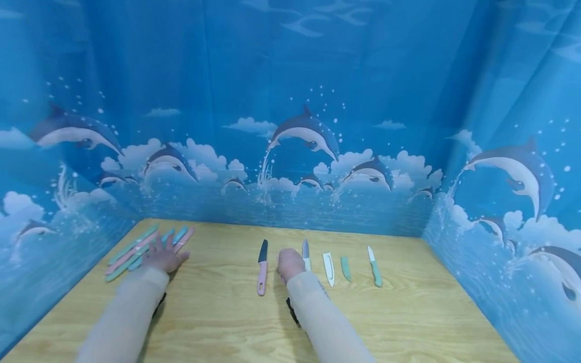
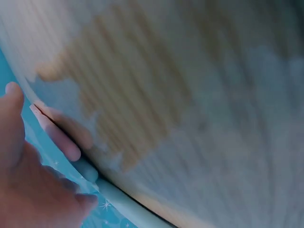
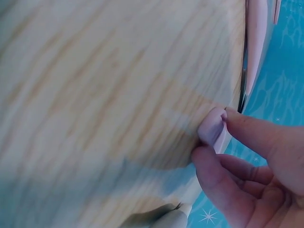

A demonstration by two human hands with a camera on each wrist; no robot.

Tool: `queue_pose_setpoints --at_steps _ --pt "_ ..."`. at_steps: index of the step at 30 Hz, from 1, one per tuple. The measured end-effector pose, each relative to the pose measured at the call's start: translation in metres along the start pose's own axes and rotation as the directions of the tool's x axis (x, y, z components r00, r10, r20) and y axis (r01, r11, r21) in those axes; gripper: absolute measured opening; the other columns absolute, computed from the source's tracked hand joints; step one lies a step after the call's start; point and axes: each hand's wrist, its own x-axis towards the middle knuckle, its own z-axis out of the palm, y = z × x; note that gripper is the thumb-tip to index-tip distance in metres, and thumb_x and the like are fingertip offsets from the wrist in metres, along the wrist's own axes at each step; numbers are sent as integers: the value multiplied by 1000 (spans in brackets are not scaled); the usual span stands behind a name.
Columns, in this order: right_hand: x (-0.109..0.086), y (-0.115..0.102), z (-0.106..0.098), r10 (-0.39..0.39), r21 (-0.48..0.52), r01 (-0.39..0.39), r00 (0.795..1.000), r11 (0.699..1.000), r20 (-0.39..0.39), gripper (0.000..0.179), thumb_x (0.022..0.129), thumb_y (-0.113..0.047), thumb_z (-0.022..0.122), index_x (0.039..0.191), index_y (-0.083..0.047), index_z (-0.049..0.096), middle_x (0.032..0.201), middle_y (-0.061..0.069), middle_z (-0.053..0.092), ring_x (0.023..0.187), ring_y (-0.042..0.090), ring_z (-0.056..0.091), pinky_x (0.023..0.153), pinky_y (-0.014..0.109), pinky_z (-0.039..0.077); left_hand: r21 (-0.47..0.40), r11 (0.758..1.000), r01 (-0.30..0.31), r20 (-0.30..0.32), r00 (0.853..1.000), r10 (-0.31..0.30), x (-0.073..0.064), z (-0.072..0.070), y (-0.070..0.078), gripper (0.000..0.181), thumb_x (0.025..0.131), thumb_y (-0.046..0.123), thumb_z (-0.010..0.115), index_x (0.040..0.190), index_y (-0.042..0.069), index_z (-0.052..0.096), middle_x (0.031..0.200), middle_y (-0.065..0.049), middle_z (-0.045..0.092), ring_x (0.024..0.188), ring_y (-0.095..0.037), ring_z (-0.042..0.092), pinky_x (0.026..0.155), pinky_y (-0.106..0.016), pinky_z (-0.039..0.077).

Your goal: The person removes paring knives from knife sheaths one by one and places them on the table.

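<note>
My left hand (image 1: 161,259) is spread over a pile of slim green, pink and blue sheathed knives (image 1: 122,259) at the table's left. In the left wrist view its fingers are extended near a pink handle (image 2: 64,142); whether they touch the pile I cannot tell. Mid-table, my right hand (image 1: 290,264) pinches a pink piece, apparently a knife sheath (image 3: 212,127), between thumb and fingers. Most of it is hidden in the head view. Left of that hand lies a pink-handled knife (image 1: 262,269) with a dark blade. Just behind it lies a white-handled knife (image 1: 306,249), partly covered by the hand.
Right of my right hand lie a white sheath (image 1: 329,269), a small green sheath (image 1: 346,268) and a green-handled paring knife (image 1: 375,272) with its blade bare. A blue dolphin-print curtain (image 1: 290,206) encloses the back and sides of the wooden table (image 1: 218,322).
</note>
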Motion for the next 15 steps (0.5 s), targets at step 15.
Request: queue_pose_setpoints --at_steps 15 --pt "3 -1 2 -29 -43 28 999 999 -16 5 84 -3 71 82 -3 66 87 11 67 72 21 61 64 31 55 140 989 -42 28 999 38 -18 -15 22 65 99 28 52 144 -12 27 148 -43 10 136 -60 11 107 -70 23"
